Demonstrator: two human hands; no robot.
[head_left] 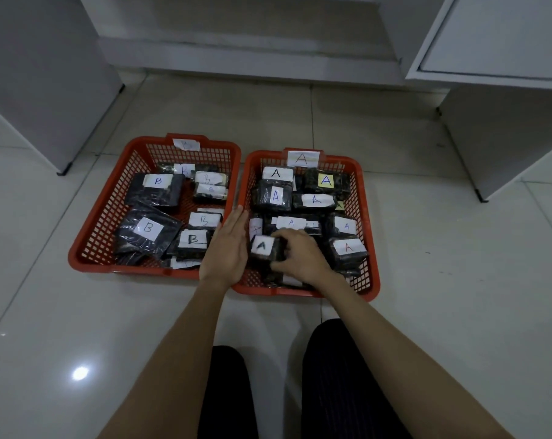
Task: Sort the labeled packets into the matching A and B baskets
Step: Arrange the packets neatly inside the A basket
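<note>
White tiled floor [78, 312] carries two red mesh baskets side by side. B basket [103, 217], left, holds dark packets labeled B. A basket [371, 270], right, is crowded with A packets. Left hand [227, 245] lies flat, fingers straight, over the adjoining rims. Right hand [303, 258] grips an A-labeled packet [263, 248] in curled fingers, inside the A basket's near left corner.

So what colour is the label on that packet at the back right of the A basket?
Yellow, with a blue A: the label shows clearly in the head view.
</note>
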